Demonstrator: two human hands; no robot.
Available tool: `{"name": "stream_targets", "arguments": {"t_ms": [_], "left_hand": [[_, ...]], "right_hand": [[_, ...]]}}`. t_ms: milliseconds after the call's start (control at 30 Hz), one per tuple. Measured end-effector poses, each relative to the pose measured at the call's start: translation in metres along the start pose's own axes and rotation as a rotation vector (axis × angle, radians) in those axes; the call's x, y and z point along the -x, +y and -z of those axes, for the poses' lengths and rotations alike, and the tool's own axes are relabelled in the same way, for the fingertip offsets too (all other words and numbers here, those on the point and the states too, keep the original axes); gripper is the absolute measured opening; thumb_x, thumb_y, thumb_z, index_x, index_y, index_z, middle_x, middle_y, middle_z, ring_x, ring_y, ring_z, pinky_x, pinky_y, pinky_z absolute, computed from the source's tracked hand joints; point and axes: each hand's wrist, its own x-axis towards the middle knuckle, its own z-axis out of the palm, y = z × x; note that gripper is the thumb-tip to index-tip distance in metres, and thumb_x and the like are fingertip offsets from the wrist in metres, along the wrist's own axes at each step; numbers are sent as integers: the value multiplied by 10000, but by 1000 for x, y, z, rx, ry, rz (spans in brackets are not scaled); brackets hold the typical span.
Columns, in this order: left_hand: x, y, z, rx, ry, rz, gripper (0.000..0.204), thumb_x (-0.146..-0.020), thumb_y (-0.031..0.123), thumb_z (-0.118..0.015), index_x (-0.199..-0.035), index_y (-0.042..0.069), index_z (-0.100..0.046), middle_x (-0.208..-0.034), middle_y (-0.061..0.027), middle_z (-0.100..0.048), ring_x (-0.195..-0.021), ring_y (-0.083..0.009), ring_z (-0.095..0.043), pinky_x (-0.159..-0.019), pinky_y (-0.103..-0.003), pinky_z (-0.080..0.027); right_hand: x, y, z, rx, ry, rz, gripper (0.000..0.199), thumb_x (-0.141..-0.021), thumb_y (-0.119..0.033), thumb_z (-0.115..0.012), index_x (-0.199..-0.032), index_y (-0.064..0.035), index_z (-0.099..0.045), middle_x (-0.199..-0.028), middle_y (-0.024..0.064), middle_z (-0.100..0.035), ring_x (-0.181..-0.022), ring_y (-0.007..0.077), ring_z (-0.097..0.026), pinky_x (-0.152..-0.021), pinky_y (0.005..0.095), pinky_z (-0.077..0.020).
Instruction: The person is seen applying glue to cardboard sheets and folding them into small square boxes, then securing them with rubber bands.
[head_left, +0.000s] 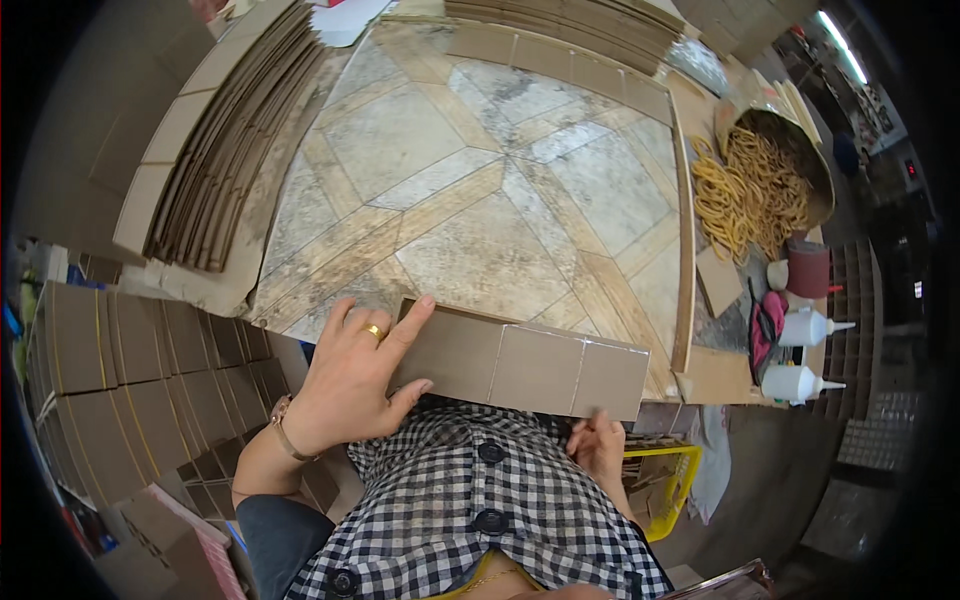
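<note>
A flat brown cardboard strip (540, 368) with pale crease lines across it lies along the near edge of the worktop. Over its left end rests my left hand (365, 375), index finger stretched along the far edge and thumb apart near the close edge; a ring and a bracelet show on it. My right hand (600, 445) is at the strip's near right edge, a fingertip overlapping the cardboard and the other fingers curled below. Part of that hand is hidden by its angle, but it appears to pinch the edge.
Stacked cardboard strips (225, 140) stand at the left of the patterned worktop (490, 240). At the right, yellow rubber bands (760, 185) spill from a tipped container, near white nozzle bottles (795, 383). Bundled cardboard (130, 340) is piled lower left; a yellow crate (680, 490) sits below right.
</note>
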Motion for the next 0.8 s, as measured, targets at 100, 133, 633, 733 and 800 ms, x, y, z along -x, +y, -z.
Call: {"name": "stream_targets", "arguments": {"t_ms": [100, 133, 633, 733, 800], "left_hand": [[-4, 11, -4, -58, 22, 20, 836, -665, 215, -743, -1389, 27, -370, -918, -138, -499, -888, -317, -488, -969, -509, -331], [-8, 13, -7, -56, 41, 15, 835, -666, 217, -742, -1387, 20, -369, -914, -139, -498, -880, -319, -487, -959, -505, -334], [-62, 39, -41, -58, 203, -25, 833, -706, 284, -729, -1383, -19, -351, -900, -171, -508, -878, -325, -482, -895, -458, -348], [-62, 36, -39, 26, 171, -38, 835, -712, 285, -726, -1388, -19, -341, -936, -189, -518, -907, -332, -495, -904, -449, -361], [-62, 26, -36, 191, 107, -65, 799, -739, 263, -704, -1391, -18, -339, -996, -216, -543, -928, -332, -511, -918, -439, -368]], "right_hand": [[-8, 4, -13, -88, 173, 397, 165, -935, -152, -516, -908, -5, -584, -759, 60, -599, -631, 93, -545, -572, 223, -431], [-13, 3, -13, -51, 211, 562, 166, -933, -146, -514, -929, 2, -587, -792, 60, -607, -677, 100, -557, -610, 230, -446], [-23, -115, -86, 909, -188, 1274, 514, -725, 70, -570, -1228, 49, -468, -1019, 244, -596, -775, 364, -644, -614, 332, -523], [-26, -112, -110, 941, -230, 1250, 575, -734, 51, -559, -1298, -1, -461, -1282, 320, -413, -1082, 499, -480, -800, 479, -472], [-24, -111, -121, 1331, -268, 1316, 604, -732, 4, -574, -1324, -66, -478, -1411, 337, -284, -1265, 565, -294, -928, 620, -365]]}}
